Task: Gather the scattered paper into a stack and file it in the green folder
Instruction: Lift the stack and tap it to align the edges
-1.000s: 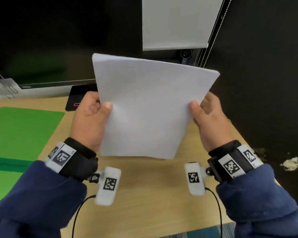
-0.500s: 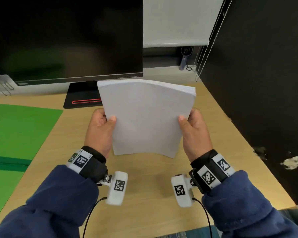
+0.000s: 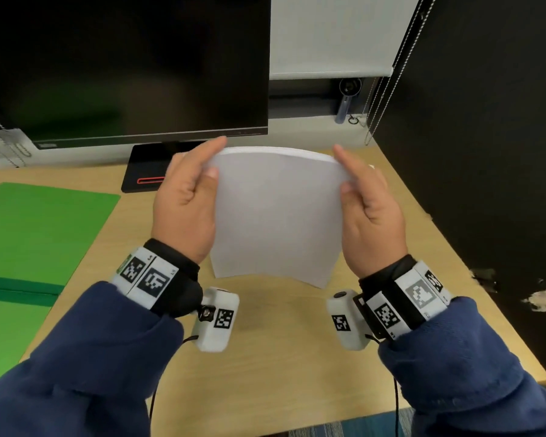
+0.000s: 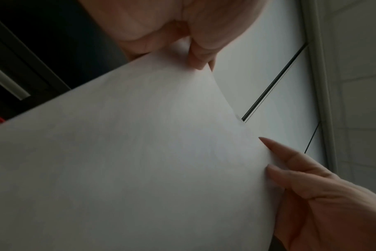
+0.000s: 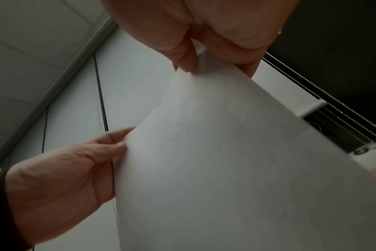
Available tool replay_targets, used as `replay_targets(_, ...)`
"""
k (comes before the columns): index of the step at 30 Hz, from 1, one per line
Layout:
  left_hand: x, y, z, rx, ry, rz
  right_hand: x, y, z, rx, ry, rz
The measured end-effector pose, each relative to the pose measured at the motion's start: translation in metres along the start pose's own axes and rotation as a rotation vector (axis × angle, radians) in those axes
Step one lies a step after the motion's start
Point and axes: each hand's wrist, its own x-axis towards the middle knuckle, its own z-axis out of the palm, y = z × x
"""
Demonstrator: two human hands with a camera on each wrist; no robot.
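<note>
**Hold the bendy paper by its sides**

Your left hand (image 3: 186, 203) and right hand (image 3: 371, 212) each pinch a long side of the thin white paper stack (image 3: 276, 212), held up over the wooden desk (image 3: 281, 357). It is light and floppy. The flat green folder (image 3: 41, 231) lies open at the desk's left edge.

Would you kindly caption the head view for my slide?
Both hands, left hand and right hand, hold a paper stack upright beside the green folder.

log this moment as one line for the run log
phase: squaring stack | left hand: holds paper stack | right hand: holds paper stack | green folder: open on desk, unfilled
</note>
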Motion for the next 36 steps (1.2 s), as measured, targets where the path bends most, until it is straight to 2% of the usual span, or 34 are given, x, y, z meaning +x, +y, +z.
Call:
replay_targets(5, 0.005, -0.004, 0.000, -0.117, -0.006, -0.059, 0.005, -0.007, -0.002, 0.182, 0.016, 0.149)
replay_targets(8, 0.003, -0.007, 0.003, -0.461, 0.047, -0.249, 0.008, -0.003, -0.004, 0.598, 0.028, 0.349)
replay_targets(9, 0.002, -0.005, 0.003, -0.531, 0.057, -0.302, 0.009, -0.002, -0.005, 0.673, 0.025, 0.372)
replay_targets(15, 0.004, -0.003, 0.005, -0.583, 0.049, -0.295, 0.013, -0.001, -0.002, 0.487, 0.092, 0.303)
replay_targets(19, 0.003, -0.001, 0.007, -0.675, 0.044, -0.322, 0.013, -0.007, 0.004, 0.592, 0.153, 0.340)
replay_targets(22, 0.004, 0.001, 0.005, -0.746, 0.103, -0.391, 0.013, -0.011, 0.005, 0.620, 0.199, 0.365)
replay_targets(26, -0.004, -0.001, 0.003, -0.564, 0.086, -0.327, 0.001, -0.005, 0.003, 0.461, 0.126, 0.306)
replay_targets(28, -0.014, -0.008, 0.005, -0.507, 0.068, -0.347, -0.008, 0.004, 0.004, 0.453, 0.055, 0.339)
replay_targets(30, -0.024, -0.017, 0.008, -0.503, 0.007, -0.383, -0.016, 0.011, 0.008, 0.465, 0.000, 0.394)
replay_targets(32, -0.030, -0.021, 0.010, -0.514, -0.026, -0.402, -0.020, 0.012, 0.009, 0.471, -0.015, 0.387)
replay_targets(36, -0.025, -0.012, 0.006, -0.560, 0.011, -0.283, -0.013, 0.006, 0.003, 0.560, -0.015, 0.289)
